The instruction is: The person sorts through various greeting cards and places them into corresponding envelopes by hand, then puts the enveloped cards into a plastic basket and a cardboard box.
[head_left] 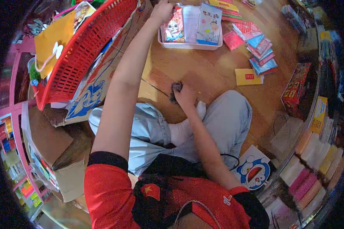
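My left hand (163, 12) reaches to the far left corner of a white plastic tray (191, 46), fingers curled at the upper edge of a red packet with a cartoon animal (174, 26). What those fingers grip is hidden. Beside the packet, a picture card or booklet (209, 24) leans in the same tray. Low over the floor by my feet, my right hand (186, 98) is closed on a dark, crumpled, cloth-like thing (176, 89).
A red plastic basket (86, 49) tilts at the left on a cardboard box (103, 91). Red, pink and blue packets (260, 51) and a yellow envelope (249, 77) lie on the wooden floor (202, 66). A Doraemon-face item (253, 173) lies near my right knee; stocked shelves (313, 160) line the right.
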`<state>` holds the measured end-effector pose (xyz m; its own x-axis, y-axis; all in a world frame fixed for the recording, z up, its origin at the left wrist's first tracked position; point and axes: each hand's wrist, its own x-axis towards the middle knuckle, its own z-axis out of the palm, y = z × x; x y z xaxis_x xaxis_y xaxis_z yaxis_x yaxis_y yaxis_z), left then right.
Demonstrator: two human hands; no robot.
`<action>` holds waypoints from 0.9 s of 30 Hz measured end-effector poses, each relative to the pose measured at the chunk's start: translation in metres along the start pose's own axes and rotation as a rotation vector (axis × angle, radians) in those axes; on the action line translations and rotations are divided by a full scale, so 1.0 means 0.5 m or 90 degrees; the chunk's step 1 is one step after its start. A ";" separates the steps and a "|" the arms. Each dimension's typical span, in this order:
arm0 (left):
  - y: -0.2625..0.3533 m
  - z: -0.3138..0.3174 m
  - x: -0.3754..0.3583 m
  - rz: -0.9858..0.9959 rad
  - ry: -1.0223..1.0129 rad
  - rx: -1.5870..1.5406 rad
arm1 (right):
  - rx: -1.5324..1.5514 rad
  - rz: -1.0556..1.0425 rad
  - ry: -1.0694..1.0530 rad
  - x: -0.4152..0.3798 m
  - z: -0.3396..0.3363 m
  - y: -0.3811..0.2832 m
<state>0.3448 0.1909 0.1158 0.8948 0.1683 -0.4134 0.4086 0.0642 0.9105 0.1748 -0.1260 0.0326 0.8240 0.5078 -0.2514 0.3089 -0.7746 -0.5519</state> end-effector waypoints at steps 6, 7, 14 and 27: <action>-0.048 0.081 -0.047 0.237 0.386 0.868 | 0.066 -0.028 0.051 0.006 0.029 0.017; -0.041 0.089 -0.058 0.178 0.372 0.842 | 0.072 -0.032 0.058 0.007 0.026 0.014; -0.154 0.060 0.010 0.428 0.693 0.601 | 0.043 -0.019 0.007 0.012 0.025 0.017; -0.180 0.056 0.015 -0.075 0.477 0.461 | 0.004 -0.009 -0.017 0.004 -0.006 -0.006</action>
<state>0.3197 0.1586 0.0307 0.6033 0.7811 -0.1611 0.7171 -0.4429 0.5382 0.1770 -0.1237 0.0362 0.8066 0.5285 -0.2646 0.3173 -0.7650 -0.5605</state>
